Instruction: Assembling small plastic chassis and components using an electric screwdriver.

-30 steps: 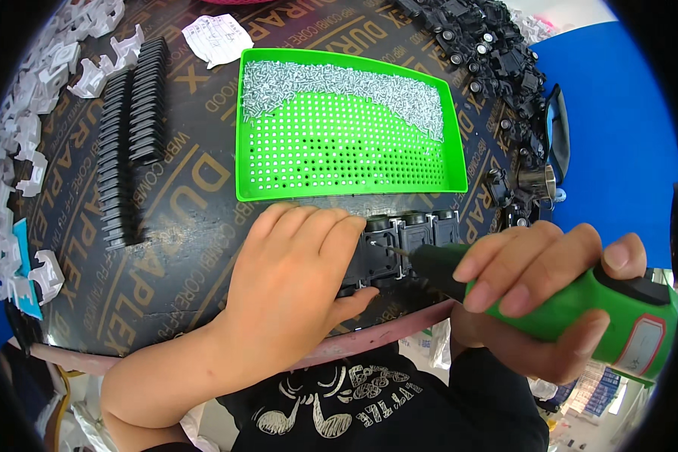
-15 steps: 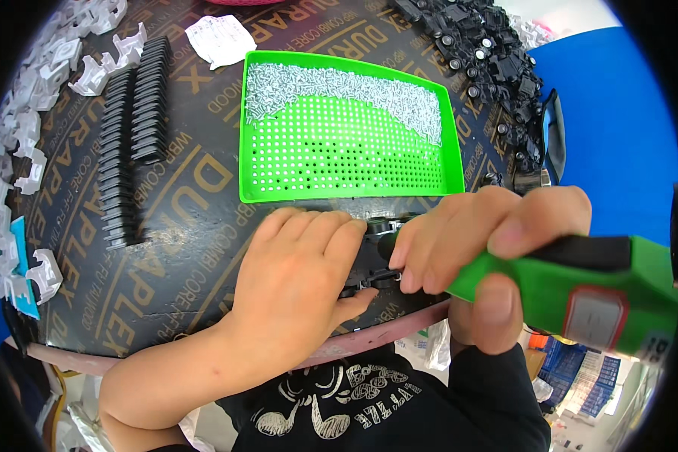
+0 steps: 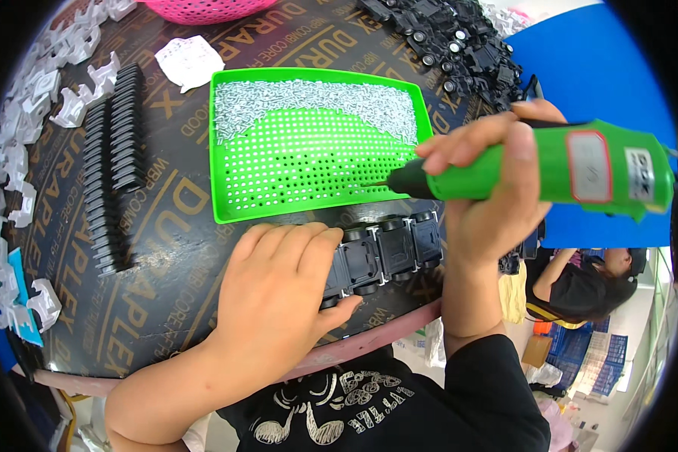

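Note:
A row of black toy vehicle chassis (image 3: 396, 253) with small wheels lies on the table near its front edge. My left hand (image 3: 277, 286) is closed round the row's left end, thumb along the near side, hiding part of it. In my right hand (image 3: 505, 177) is a green and black electric screwdriver (image 3: 467, 172), held nearly level with its bit pointing left. The bit is over the right part of a green perforated tray (image 3: 309, 212). Small silver screws (image 3: 316, 96) are heaped along the tray's far side. Whether a screw sits on the bit is too small to tell.
Two rows of stacked black parts (image 3: 102, 203) stand left of the tray, with white plastic parts (image 3: 22, 135) along the left edge. Crumpled paper (image 3: 190, 62) and a pink basket (image 3: 211, 9) lie beyond. More black chassis (image 3: 459, 49) are piled far right; another person (image 3: 591, 282) is at right.
My right hand has lifted the screwdriver off the chassis and swung it up over the tray, uncovering the chassis row. My left hand stays on the row. The whole view has shifted slightly.

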The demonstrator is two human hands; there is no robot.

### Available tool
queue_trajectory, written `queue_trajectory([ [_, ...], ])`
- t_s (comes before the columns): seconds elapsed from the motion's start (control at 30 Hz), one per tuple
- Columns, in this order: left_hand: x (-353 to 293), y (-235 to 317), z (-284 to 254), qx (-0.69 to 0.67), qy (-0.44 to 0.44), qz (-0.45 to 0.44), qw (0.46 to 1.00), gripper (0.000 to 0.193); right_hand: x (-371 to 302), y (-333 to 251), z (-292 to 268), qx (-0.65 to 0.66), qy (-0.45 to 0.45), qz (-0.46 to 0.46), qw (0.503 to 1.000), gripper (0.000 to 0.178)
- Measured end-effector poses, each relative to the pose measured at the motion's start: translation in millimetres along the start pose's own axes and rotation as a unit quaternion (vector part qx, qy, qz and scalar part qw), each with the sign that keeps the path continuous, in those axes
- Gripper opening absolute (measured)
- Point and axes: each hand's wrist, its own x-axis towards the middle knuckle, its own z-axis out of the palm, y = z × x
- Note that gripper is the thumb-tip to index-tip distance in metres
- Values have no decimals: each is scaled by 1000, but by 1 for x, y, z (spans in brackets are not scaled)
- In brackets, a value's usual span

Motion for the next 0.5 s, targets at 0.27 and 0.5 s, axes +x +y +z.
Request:
queue_trajectory([
  [0.27, 2, 1, -2, 7, -10, 0, 1000, 63, 0, 5, 2, -31, -51, -10, 998, 27],
  [0.5, 2, 2, -1, 10, -1, 8, 1000, 62, 0, 8, -3, -77, -60, -37, 994, 28],
])
